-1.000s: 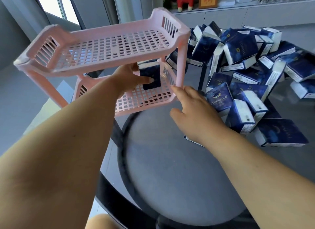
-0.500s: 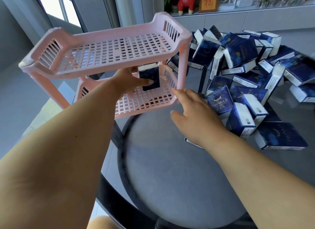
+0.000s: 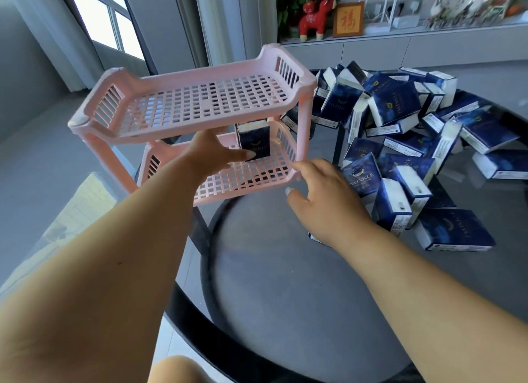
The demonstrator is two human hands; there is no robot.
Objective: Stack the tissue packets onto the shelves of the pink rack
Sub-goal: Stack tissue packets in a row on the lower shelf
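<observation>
The pink rack [image 3: 200,103] has two slatted shelves and stands on the table's far left edge. One dark blue tissue packet [image 3: 255,141] stands upright at the right end of the lower shelf [image 3: 243,182]. My left hand [image 3: 211,154] reaches in between the shelves and holds that packet, thumb on its front lower left, fingers hidden behind it. My right hand [image 3: 325,194] is relaxed, its index fingertip touching the lower shelf's front right corner. A pile of several blue and white tissue packets [image 3: 394,103] lies to the right of the rack.
The round dark glass table [image 3: 285,268] has a black rim near me. A loose packet [image 3: 454,231] lies flat at the pile's near edge. A low cabinet with a red toy horse [image 3: 313,18] and a framed sign runs along the back wall. Window at far left.
The view has tilted, so the rack sits lower in frame. My left thumb has slid from the packet's front face to its lower left edge. My right hand stays at the shelf corner.
</observation>
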